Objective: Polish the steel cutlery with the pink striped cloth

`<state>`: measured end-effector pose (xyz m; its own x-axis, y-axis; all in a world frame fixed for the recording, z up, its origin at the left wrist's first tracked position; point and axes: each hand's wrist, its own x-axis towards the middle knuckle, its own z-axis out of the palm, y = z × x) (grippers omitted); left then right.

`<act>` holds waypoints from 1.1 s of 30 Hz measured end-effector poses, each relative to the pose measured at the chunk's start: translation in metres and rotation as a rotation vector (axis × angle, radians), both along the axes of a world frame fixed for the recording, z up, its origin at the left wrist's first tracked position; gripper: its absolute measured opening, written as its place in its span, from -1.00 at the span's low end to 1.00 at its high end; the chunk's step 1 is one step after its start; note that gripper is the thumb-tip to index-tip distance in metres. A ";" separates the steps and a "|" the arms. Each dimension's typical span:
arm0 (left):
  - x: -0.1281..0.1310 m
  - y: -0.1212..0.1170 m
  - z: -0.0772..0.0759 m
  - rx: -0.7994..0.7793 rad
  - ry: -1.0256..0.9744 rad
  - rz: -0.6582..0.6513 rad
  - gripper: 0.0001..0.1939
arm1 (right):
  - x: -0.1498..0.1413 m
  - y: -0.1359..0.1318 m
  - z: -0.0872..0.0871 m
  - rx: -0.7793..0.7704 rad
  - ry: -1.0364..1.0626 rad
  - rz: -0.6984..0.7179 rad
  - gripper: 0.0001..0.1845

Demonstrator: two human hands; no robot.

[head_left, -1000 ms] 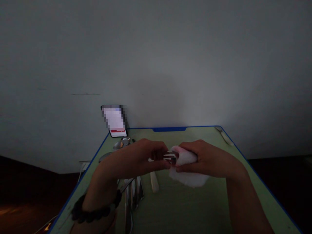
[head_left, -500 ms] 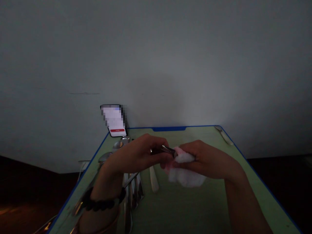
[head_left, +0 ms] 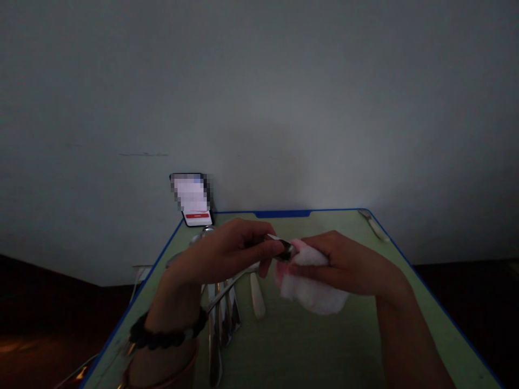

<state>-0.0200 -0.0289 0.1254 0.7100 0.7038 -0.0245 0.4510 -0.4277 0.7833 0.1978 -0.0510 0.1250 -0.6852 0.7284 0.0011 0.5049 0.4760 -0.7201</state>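
One fork [head_left: 286, 249] is getting its turn, held over the middle of the table [head_left: 324, 346] — left hand [head_left: 227, 251] pinching the metal end, right hand [head_left: 344, 262] closed around a white-and-pink cloth [head_left: 314, 294] bunched over the rest. Looks like mid-wipe to me. One pale-handled utensil [head_left: 378, 228] sits off alone at the far right corner, so maybe that's one done, but can't swear to it. Spoons [head_left: 195, 239], metal cutlery [head_left: 214, 346] and another pale handle [head_left: 257, 296] lie over on the left and centre; if those are the waiting pile, there's plenty left. Versus a second ago: the tines showed clearly between the hands, now the metal's turned and tilted, with the left thumb on top — cloth's barely shifted.
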 end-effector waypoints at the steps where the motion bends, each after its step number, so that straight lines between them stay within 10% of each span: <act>1: -0.001 0.001 -0.002 -0.034 -0.030 0.013 -0.70 | 0.001 0.000 0.000 0.009 -0.023 -0.024 -0.64; 24: 0.001 -0.011 0.003 0.382 0.102 -0.031 -0.63 | 0.013 0.001 -0.001 -0.249 -0.085 -0.003 -0.74; 33: 0.010 -0.010 0.003 0.362 0.168 -0.075 -0.70 | 0.010 0.002 -0.003 -0.023 -0.090 0.012 -0.79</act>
